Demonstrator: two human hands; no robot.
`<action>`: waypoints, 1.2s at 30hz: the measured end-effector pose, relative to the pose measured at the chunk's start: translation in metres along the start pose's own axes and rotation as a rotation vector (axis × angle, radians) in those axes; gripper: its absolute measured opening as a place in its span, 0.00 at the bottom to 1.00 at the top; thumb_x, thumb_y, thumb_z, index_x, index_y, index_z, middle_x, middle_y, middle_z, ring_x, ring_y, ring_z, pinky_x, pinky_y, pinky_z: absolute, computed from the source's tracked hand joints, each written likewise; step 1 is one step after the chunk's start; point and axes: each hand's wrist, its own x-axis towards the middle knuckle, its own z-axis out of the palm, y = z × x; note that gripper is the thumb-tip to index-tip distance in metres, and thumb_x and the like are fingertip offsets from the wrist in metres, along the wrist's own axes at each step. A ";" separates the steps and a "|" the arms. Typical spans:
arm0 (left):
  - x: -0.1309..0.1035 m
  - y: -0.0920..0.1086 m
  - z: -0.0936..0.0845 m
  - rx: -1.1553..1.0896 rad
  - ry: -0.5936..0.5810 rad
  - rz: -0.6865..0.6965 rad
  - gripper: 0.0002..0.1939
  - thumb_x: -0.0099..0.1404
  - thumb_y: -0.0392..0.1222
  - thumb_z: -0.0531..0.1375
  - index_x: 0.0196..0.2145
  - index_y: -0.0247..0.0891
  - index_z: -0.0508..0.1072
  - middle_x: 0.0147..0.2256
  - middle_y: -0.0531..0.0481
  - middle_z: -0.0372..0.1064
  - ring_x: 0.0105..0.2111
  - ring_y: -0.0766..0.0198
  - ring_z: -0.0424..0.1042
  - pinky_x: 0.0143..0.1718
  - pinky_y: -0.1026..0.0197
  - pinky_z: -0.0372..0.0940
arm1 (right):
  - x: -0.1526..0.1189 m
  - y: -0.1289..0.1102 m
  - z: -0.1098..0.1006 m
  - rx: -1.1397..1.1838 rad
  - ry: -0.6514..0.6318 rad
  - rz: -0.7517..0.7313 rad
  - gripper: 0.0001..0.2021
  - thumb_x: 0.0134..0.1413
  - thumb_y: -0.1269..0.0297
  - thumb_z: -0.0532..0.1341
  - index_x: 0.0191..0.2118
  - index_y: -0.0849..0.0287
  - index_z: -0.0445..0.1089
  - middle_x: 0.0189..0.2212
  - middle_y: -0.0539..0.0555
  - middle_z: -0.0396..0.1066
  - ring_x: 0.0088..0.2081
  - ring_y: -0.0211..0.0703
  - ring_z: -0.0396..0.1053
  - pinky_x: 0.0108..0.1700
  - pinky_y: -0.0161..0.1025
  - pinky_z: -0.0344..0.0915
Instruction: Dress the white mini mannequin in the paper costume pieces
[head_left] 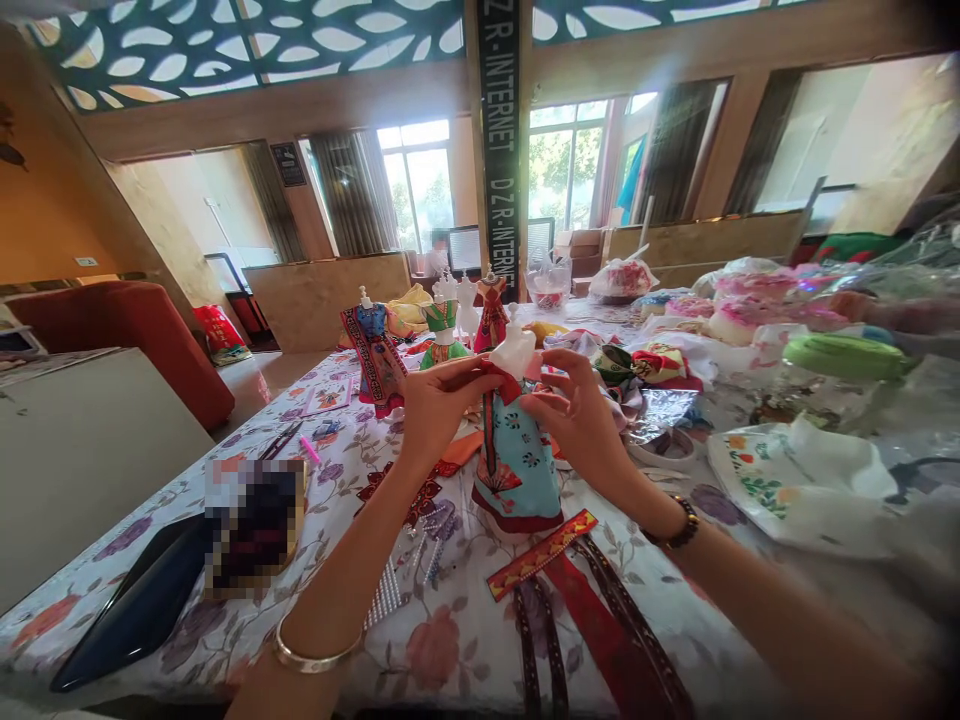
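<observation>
A small white dress form (512, 350) stands upright in front of me. It wears a light-blue skirt (521, 450) with a dark red hem and a printed fan pattern. At its waist, my left hand (446, 405) pinches a dark red cloth band (508, 385) between thumb and fingers. From the other side, my right hand (577, 410) has its fingers bent in a pinch at the skirt's top edge; its fingertips partly cover the cloth. Just below the hem lies a red and yellow patterned trim strip (541, 553), with dark red ribbons (600, 610) trailing towards me.
Other dressed mini forms, one in a blue and red dress (373, 350), stand behind. Strips of stick-on pearls (386, 595) and a pink stick (310, 450) lie left. A dark blue case (142, 590) is near the left edge. A white tray (750, 490) and a green-lidded jar (847, 355) sit right.
</observation>
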 end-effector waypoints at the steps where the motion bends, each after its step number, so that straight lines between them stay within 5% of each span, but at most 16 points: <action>1: -0.001 0.000 0.001 0.006 0.023 -0.007 0.08 0.46 0.40 0.69 0.29 0.42 0.81 0.29 0.51 0.78 0.31 0.61 0.77 0.35 0.60 0.72 | -0.002 0.002 0.000 0.003 -0.035 0.039 0.27 0.45 0.54 0.66 0.49 0.50 0.57 0.54 0.56 0.61 0.50 0.46 0.66 0.47 0.44 0.69; 9: -0.008 -0.002 0.002 -0.047 0.082 -0.062 0.08 0.46 0.43 0.70 0.27 0.40 0.81 0.28 0.51 0.78 0.29 0.65 0.74 0.33 0.64 0.69 | -0.017 0.010 -0.002 -0.119 -0.295 0.264 0.38 0.43 0.52 0.66 0.58 0.56 0.50 0.48 0.58 0.69 0.46 0.51 0.70 0.47 0.48 0.67; 16: -0.013 -0.001 -0.013 -0.143 0.121 -0.145 0.09 0.44 0.42 0.71 0.26 0.38 0.80 0.25 0.52 0.76 0.25 0.70 0.72 0.30 0.68 0.66 | -0.026 0.017 0.001 -0.316 -0.384 0.223 0.22 0.45 0.56 0.65 0.47 0.56 0.66 0.41 0.55 0.74 0.41 0.50 0.72 0.40 0.43 0.68; 20: -0.015 0.003 -0.028 -0.257 0.152 -0.216 0.10 0.42 0.40 0.72 0.24 0.37 0.79 0.25 0.52 0.76 0.25 0.70 0.73 0.30 0.68 0.67 | -0.025 0.020 -0.003 -0.434 -0.357 0.172 0.14 0.48 0.57 0.62 0.39 0.59 0.71 0.35 0.54 0.76 0.35 0.48 0.72 0.36 0.41 0.67; 26: -0.025 0.010 -0.054 -0.295 0.133 -0.285 0.10 0.43 0.39 0.71 0.25 0.35 0.78 0.24 0.51 0.76 0.25 0.70 0.73 0.30 0.67 0.68 | -0.027 0.024 -0.004 -0.518 -0.341 0.159 0.15 0.48 0.52 0.62 0.32 0.60 0.73 0.29 0.54 0.75 0.30 0.48 0.71 0.32 0.40 0.65; 36: -0.047 0.019 -0.085 -0.269 0.107 -0.344 0.12 0.43 0.38 0.72 0.27 0.35 0.76 0.24 0.52 0.76 0.24 0.69 0.74 0.25 0.70 0.66 | -0.015 0.029 0.005 -0.640 -0.229 0.130 0.14 0.49 0.54 0.60 0.32 0.61 0.73 0.27 0.54 0.75 0.30 0.47 0.71 0.31 0.38 0.62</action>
